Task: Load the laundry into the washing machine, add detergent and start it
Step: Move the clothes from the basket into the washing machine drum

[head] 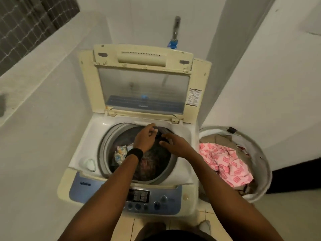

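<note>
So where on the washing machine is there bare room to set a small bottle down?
The white deck left of the drum, behind the small white cup, is bare. A narrower strip lies between the drum and the laundry basket. The drum mouth is crowded with clothes and both hands: left hand, right hand.

The cream washing machine [97,136] with a blue panel has its lid [142,87] raised upright. Dark and patterned laundry [149,167] lies inside its drum [104,145]; pink laundry [225,162] fills the basket [268,167] just right of the machine.

The washing machine [87,79] was smooth, yellowed plastic; the tap [176,26] shiny metal; the pink laundry [225,161] soft, matt cloth.
</note>
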